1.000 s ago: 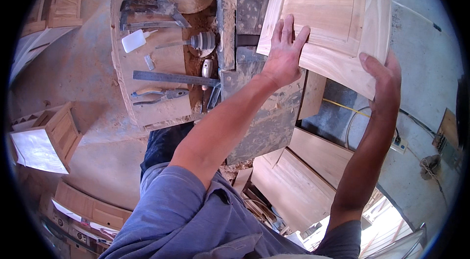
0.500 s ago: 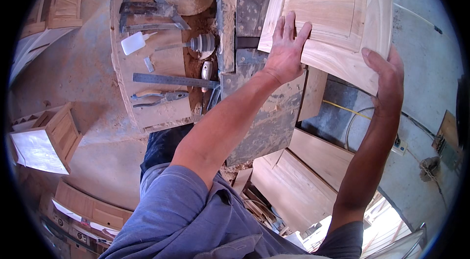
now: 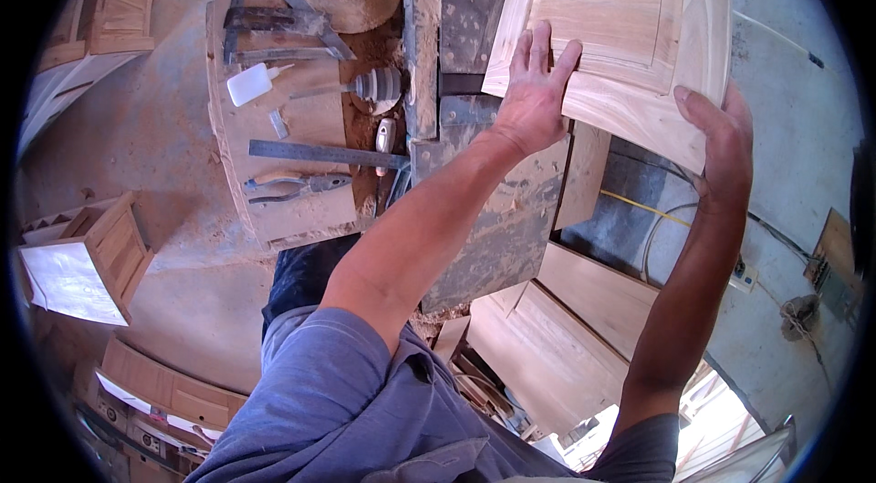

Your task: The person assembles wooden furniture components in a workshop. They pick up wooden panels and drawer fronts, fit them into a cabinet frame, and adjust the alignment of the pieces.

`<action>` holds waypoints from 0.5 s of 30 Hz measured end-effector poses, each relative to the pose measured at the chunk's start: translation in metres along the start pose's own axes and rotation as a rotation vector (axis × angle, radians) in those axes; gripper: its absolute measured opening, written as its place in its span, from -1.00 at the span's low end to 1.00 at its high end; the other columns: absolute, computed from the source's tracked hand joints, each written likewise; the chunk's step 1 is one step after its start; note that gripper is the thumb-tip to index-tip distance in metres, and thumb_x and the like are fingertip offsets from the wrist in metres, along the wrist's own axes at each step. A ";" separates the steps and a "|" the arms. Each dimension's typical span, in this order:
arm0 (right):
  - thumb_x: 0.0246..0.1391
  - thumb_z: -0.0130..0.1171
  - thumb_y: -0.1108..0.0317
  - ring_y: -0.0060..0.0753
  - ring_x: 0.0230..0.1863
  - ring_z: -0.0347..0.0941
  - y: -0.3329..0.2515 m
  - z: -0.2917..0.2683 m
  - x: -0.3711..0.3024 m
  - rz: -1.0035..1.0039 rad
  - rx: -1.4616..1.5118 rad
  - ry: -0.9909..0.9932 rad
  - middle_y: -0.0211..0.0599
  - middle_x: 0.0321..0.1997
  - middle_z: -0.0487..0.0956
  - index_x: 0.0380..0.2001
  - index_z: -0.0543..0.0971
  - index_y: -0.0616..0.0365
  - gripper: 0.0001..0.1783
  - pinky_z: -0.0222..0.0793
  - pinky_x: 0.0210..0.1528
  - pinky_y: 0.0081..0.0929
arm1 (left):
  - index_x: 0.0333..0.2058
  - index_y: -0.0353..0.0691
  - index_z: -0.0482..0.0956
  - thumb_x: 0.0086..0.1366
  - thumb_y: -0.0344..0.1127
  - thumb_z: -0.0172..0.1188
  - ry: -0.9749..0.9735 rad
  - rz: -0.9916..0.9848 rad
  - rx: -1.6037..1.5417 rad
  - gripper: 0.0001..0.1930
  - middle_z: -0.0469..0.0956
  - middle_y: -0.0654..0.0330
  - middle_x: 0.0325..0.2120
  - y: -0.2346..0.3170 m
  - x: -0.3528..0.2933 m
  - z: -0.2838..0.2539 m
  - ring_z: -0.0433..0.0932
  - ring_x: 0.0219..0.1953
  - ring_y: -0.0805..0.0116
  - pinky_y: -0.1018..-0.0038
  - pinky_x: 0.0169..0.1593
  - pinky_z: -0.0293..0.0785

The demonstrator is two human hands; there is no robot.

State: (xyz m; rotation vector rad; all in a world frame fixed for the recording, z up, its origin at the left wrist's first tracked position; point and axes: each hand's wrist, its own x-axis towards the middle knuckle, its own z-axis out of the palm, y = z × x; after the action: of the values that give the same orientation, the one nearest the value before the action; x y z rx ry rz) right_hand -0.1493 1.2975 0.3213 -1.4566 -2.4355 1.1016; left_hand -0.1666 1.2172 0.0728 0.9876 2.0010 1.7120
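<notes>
A pale wooden cabinet door [image 3: 607,4] with a raised centre panel lies at the upper right, partly over the dark worn surface of a machine table [image 3: 488,228]. My left hand [image 3: 537,100] rests flat on the door's lower left part, fingers stretched and slightly apart. At the door's lower right corner my right hand [image 3: 725,136] grips the edge, thumb on top and fingers hidden at the side and below. The far end of the door runs out of the picture.
On the wooden board [image 3: 306,209] at left lie a set square [image 3: 278,4], a steel ruler [image 3: 315,153], pliers [image 3: 310,184], a white bottle [image 3: 251,83] and a screwdriver [image 3: 385,138]. Large wooden panels [image 3: 547,355] lean below the table. Cables [image 3: 785,246] cross the floor at right.
</notes>
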 end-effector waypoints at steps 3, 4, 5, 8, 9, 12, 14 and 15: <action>-0.05 0.27 0.32 -0.25 -0.13 0.56 -0.002 0.000 0.001 -0.006 0.023 0.007 0.05 -0.09 0.59 0.15 0.43 0.51 -0.31 0.46 -0.01 -0.43 | 0.41 -0.18 0.15 -0.10 -0.44 0.43 -0.013 -0.006 0.001 0.03 -0.09 -0.53 0.40 0.000 0.001 0.001 -0.12 0.46 -0.51 -0.12 0.51 -0.18; -0.05 0.27 0.32 -0.25 -0.13 0.56 -0.001 0.000 0.003 -0.006 0.027 -0.001 0.04 -0.09 0.60 0.15 0.44 0.50 -0.32 0.46 -0.01 -0.44 | 0.41 -0.18 0.16 -0.11 -0.44 0.42 -0.006 -0.003 0.005 0.03 -0.09 -0.53 0.40 -0.001 0.002 0.001 -0.12 0.46 -0.51 -0.12 0.51 -0.18; -0.05 0.27 0.33 -0.25 -0.13 0.56 0.000 -0.001 0.005 -0.005 0.030 -0.010 0.04 -0.09 0.60 0.14 0.44 0.50 -0.32 0.46 -0.01 -0.44 | 0.41 -0.18 0.16 -0.11 -0.44 0.42 0.002 0.000 0.008 0.03 -0.08 -0.54 0.40 -0.001 0.003 0.000 -0.12 0.46 -0.51 -0.12 0.51 -0.18; -0.04 0.27 0.35 -0.27 -0.13 0.56 0.001 -0.003 0.008 -0.002 0.051 -0.016 0.01 -0.09 0.60 0.13 0.45 0.49 -0.35 0.45 -0.01 -0.44 | 0.40 -0.22 0.13 -0.08 -0.53 0.33 0.018 0.018 0.006 -0.01 -0.07 -0.49 0.40 0.001 0.005 -0.001 -0.08 0.45 -0.49 -0.11 0.51 -0.15; -0.03 0.27 0.35 -0.28 -0.13 0.56 0.001 -0.004 0.009 -0.001 0.061 -0.015 0.00 -0.09 0.60 0.12 0.46 0.48 -0.36 0.45 0.00 -0.44 | 0.40 -0.24 0.12 -0.07 -0.57 0.28 0.023 0.026 0.003 -0.02 -0.06 -0.46 0.41 0.003 0.006 -0.001 -0.07 0.44 -0.48 -0.11 0.51 -0.13; -0.02 0.27 0.37 -0.30 -0.13 0.56 0.002 -0.005 0.012 -0.010 0.078 -0.026 -0.04 -0.10 0.61 0.11 0.47 0.47 -0.39 0.44 0.00 -0.45 | 0.40 -0.27 0.13 -0.06 -0.56 0.25 0.048 0.049 0.006 -0.05 -0.04 -0.49 0.39 -0.001 0.009 0.001 -0.07 0.44 -0.47 -0.11 0.51 -0.15; -0.02 0.27 0.37 -0.31 -0.13 0.56 0.002 -0.004 0.014 -0.008 0.083 -0.023 -0.06 -0.10 0.61 0.10 0.48 0.46 -0.40 0.44 -0.01 -0.45 | 0.39 -0.22 0.16 -0.10 -0.50 0.35 0.036 0.041 0.018 -0.01 -0.04 -0.52 0.39 -0.004 0.010 0.002 -0.09 0.46 -0.48 -0.11 0.51 -0.17; -0.02 0.27 0.38 -0.31 -0.13 0.56 0.002 -0.004 0.015 -0.007 0.085 -0.021 -0.06 -0.10 0.61 0.10 0.49 0.46 -0.41 0.44 -0.01 -0.45 | 0.39 -0.20 0.18 -0.12 -0.47 0.40 0.030 0.037 0.024 0.01 -0.04 -0.54 0.38 -0.005 0.010 0.003 -0.10 0.46 -0.49 -0.11 0.52 -0.17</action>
State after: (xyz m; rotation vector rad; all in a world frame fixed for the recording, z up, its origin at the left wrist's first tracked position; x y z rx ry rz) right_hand -0.1541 1.3116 0.3191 -1.4169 -2.3736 1.2092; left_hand -0.1734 1.2263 0.0697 1.0180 2.0386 1.7359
